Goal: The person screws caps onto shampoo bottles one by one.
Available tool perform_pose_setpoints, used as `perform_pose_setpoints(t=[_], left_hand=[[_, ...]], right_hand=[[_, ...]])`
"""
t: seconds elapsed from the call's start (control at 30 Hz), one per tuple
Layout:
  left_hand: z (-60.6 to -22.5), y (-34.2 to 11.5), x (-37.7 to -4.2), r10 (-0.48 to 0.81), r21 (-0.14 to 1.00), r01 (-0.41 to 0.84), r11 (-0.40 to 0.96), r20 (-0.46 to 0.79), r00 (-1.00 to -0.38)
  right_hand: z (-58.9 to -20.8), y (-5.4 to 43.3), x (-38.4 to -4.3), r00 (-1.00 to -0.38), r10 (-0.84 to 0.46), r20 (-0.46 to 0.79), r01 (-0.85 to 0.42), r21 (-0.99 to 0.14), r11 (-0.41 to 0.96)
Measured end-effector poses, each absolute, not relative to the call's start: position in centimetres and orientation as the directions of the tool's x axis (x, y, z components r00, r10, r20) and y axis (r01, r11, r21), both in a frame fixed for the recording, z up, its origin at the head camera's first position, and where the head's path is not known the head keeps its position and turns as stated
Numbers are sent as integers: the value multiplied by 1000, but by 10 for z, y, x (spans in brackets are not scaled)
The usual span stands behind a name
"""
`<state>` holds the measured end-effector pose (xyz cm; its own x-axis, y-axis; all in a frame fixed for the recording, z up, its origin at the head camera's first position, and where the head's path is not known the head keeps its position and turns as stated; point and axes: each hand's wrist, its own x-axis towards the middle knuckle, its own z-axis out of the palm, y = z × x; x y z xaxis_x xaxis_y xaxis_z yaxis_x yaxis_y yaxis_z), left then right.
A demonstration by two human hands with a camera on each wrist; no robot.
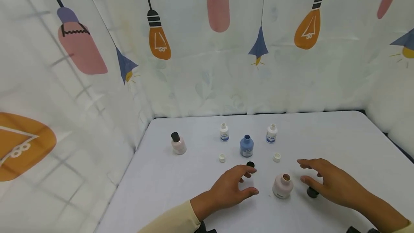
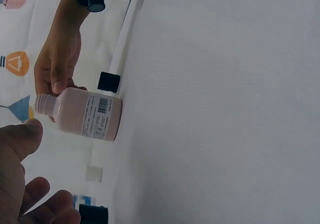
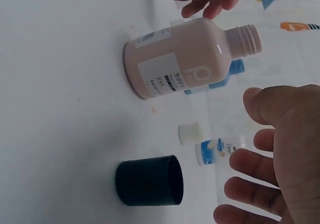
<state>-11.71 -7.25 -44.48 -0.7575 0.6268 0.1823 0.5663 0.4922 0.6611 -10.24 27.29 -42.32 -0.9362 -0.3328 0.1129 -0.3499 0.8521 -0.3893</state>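
Note:
An uncapped pink bottle (image 1: 283,187) stands upright on the table between my two hands, its threaded neck bare in both wrist views. Left of it, my left hand (image 1: 229,187) hovers with fingers spread and loosely bent, holding nothing. A black cap (image 1: 250,164) lies just beyond those fingertips. My right hand (image 1: 336,182) is held over the table to the bottle's right, also with nothing in it. Below its thumb sits another black cap (image 1: 312,192), partly hidden in the head view; the right wrist view shows this dark cap (image 3: 150,181) whole, apart from the fingers.
Farther back stand an open blue bottle (image 1: 247,146) and two open white bottles, one left (image 1: 224,132) and one right (image 1: 271,133). White caps lie before them, a left cap (image 1: 222,158) and a right cap (image 1: 276,157). A black-capped pink bottle (image 1: 179,144) stands far left.

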Motion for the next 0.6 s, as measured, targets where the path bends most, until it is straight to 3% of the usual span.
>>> perform_pose_setpoints(t=[0.6], left_hand=[[-463,-46,-113,685,639,585,499,123,-718]], right_hand=[[-440,290,-92,-947,-314,65,-309,-439,844]])
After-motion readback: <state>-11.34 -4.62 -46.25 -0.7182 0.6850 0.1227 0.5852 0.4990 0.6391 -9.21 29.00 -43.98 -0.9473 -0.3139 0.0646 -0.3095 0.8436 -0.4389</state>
